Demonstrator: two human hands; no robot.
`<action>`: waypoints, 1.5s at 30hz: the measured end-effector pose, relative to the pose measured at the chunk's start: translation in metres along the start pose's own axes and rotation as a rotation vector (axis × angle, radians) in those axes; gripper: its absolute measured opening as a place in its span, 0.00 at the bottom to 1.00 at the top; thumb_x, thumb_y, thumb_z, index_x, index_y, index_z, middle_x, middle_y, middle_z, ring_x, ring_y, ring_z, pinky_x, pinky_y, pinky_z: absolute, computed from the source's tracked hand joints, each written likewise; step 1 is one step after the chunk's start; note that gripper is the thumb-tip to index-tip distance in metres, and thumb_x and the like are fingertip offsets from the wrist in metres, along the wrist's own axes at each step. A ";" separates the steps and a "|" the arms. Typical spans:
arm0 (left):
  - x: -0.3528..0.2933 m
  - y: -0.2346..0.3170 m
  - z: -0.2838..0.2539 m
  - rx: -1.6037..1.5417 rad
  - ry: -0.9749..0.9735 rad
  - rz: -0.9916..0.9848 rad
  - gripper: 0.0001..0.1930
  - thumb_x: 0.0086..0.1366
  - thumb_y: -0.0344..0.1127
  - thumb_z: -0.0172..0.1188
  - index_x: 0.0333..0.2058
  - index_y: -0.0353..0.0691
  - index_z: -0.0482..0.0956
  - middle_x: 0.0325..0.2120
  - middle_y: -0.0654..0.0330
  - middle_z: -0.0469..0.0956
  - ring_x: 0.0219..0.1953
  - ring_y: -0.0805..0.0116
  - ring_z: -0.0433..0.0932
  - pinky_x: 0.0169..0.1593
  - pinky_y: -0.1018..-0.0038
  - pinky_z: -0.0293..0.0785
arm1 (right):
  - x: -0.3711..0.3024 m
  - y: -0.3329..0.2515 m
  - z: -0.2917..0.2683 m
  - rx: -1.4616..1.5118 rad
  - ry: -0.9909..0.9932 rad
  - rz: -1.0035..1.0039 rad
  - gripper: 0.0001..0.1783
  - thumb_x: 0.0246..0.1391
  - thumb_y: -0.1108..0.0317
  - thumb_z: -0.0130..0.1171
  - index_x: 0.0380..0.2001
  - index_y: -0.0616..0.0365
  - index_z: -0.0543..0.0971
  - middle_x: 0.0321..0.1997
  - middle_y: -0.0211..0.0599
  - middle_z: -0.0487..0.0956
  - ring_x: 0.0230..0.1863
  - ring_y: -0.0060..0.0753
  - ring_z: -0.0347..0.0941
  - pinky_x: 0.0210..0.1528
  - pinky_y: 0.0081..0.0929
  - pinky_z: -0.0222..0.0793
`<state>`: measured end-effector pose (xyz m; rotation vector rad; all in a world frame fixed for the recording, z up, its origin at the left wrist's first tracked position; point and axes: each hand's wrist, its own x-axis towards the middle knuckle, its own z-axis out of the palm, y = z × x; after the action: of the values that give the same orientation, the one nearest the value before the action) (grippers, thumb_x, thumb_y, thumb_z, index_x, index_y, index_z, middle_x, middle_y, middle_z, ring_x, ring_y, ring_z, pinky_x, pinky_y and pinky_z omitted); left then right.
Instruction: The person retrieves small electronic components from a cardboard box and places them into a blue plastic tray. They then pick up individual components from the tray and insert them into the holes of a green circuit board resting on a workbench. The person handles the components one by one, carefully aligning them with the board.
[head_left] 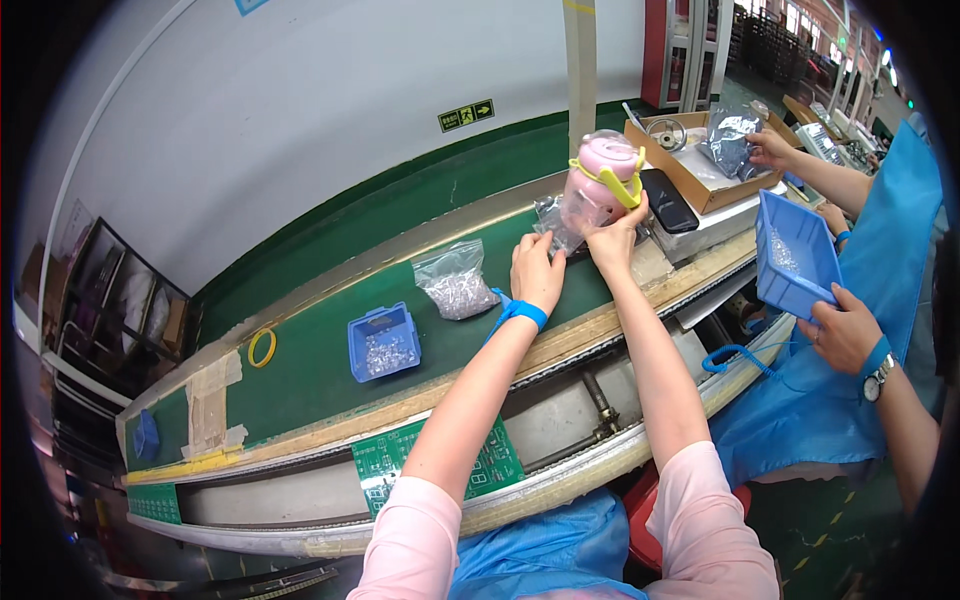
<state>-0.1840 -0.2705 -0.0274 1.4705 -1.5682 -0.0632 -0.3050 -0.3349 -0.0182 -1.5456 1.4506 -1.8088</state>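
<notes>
Green surface (300,400), clear plastic bag (560,234) likely slippery, best edge-pinched; left hand (538,272), right hand (613,245): fingers part-curled, hold unclear

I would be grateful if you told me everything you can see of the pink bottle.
The pink bottle has a rounded, domed lid, in place, and a yellow-green band around its upper part with a loop on the right. Its lower body looks paler and translucent, perhaps plastic. It is roughly upright, just left of the black phone. The right hand is at its lower part; whether it grips is unclear. A clear bag shows at its lower left.
</notes>
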 end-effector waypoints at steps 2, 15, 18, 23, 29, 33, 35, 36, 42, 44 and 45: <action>-0.003 0.000 0.007 0.104 -0.074 -0.058 0.17 0.56 0.39 0.62 0.44 0.39 0.81 0.40 0.52 0.76 0.47 0.54 0.71 0.51 0.63 0.69 | 0.003 0.004 -0.004 0.042 0.055 0.105 0.68 0.33 0.58 0.77 0.65 0.62 0.37 0.57 0.68 0.66 0.56 0.64 0.68 0.59 0.44 0.64; -0.004 0.006 0.015 0.295 -0.054 -0.120 0.22 0.50 0.48 0.64 0.43 0.44 0.78 0.41 0.54 0.71 0.50 0.54 0.66 0.55 0.60 0.63 | -0.003 -0.024 -0.014 0.332 0.164 -0.246 0.70 0.32 0.57 0.78 0.66 0.60 0.36 0.63 0.56 0.54 0.61 0.52 0.61 0.62 0.41 0.61; -0.002 0.009 0.017 0.307 -0.023 -0.117 0.28 0.49 0.49 0.65 0.46 0.38 0.75 0.44 0.51 0.72 0.52 0.51 0.66 0.56 0.59 0.64 | -0.008 -0.025 -0.012 0.308 0.082 -0.250 0.70 0.29 0.57 0.79 0.66 0.60 0.39 0.61 0.59 0.59 0.61 0.53 0.63 0.60 0.41 0.64; -0.003 0.004 0.013 0.264 -0.104 -0.153 0.37 0.50 0.52 0.64 0.53 0.31 0.71 0.49 0.47 0.71 0.57 0.49 0.64 0.60 0.57 0.61 | -0.021 -0.024 -0.015 -0.029 -0.082 -0.052 0.66 0.30 0.54 0.77 0.66 0.58 0.43 0.55 0.66 0.70 0.53 0.65 0.71 0.54 0.47 0.69; -0.001 0.006 0.011 0.139 -0.159 -0.131 0.44 0.51 0.51 0.65 0.60 0.27 0.59 0.56 0.43 0.65 0.62 0.47 0.58 0.65 0.58 0.54 | -0.012 -0.007 -0.012 -0.065 -0.169 0.026 0.67 0.31 0.57 0.77 0.65 0.58 0.39 0.56 0.67 0.68 0.54 0.62 0.71 0.54 0.45 0.69; -0.009 -0.014 -0.015 0.119 -0.155 -0.018 0.46 0.53 0.45 0.64 0.63 0.26 0.51 0.60 0.38 0.59 0.65 0.42 0.52 0.67 0.56 0.49 | -0.023 -0.013 0.007 -0.136 -0.200 -0.023 0.70 0.32 0.56 0.76 0.65 0.63 0.35 0.59 0.70 0.64 0.57 0.60 0.69 0.56 0.44 0.67; -0.023 0.015 -0.038 -0.031 -0.305 -0.045 0.42 0.56 0.40 0.61 0.63 0.26 0.50 0.61 0.35 0.56 0.66 0.38 0.49 0.68 0.56 0.48 | -0.014 0.008 0.003 -0.026 -0.101 -0.209 0.70 0.32 0.58 0.76 0.65 0.68 0.33 0.64 0.69 0.52 0.64 0.62 0.56 0.66 0.43 0.54; -0.036 0.026 -0.072 -0.124 -0.427 -0.005 0.40 0.57 0.39 0.60 0.63 0.29 0.52 0.62 0.38 0.56 0.67 0.39 0.49 0.69 0.55 0.48 | -0.027 -0.011 0.000 -0.001 -0.071 -0.160 0.67 0.35 0.60 0.74 0.64 0.69 0.36 0.66 0.66 0.47 0.67 0.60 0.49 0.68 0.44 0.47; -0.120 0.076 -0.271 -0.195 -0.643 0.159 0.25 0.59 0.32 0.58 0.56 0.35 0.68 0.53 0.46 0.70 0.60 0.47 0.65 0.62 0.58 0.62 | -0.079 -0.077 -0.018 -0.011 -0.155 -0.479 0.26 0.46 0.77 0.59 0.50 0.63 0.67 0.49 0.47 0.70 0.50 0.45 0.68 0.51 0.36 0.66; -0.140 0.048 -0.303 -0.079 -0.632 0.095 0.20 0.58 0.30 0.59 0.50 0.35 0.73 0.48 0.48 0.73 0.55 0.50 0.69 0.59 0.61 0.65 | -0.109 -0.130 -0.012 0.144 -0.461 -0.540 0.08 0.46 0.81 0.55 0.32 0.61 0.77 0.33 0.41 0.76 0.35 0.41 0.75 0.37 0.31 0.71; -0.146 0.032 -0.310 -0.007 -0.584 0.086 0.16 0.57 0.29 0.60 0.46 0.35 0.76 0.45 0.49 0.75 0.52 0.52 0.71 0.57 0.62 0.66 | -0.125 -0.147 -0.011 0.137 -0.629 -0.533 0.07 0.46 0.80 0.56 0.31 0.61 0.78 0.34 0.44 0.77 0.37 0.44 0.76 0.39 0.32 0.72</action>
<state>-0.0346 0.0216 0.0774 1.4514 -2.0872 -0.4836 -0.2232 -0.1712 0.0429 -2.2922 0.6488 -1.3980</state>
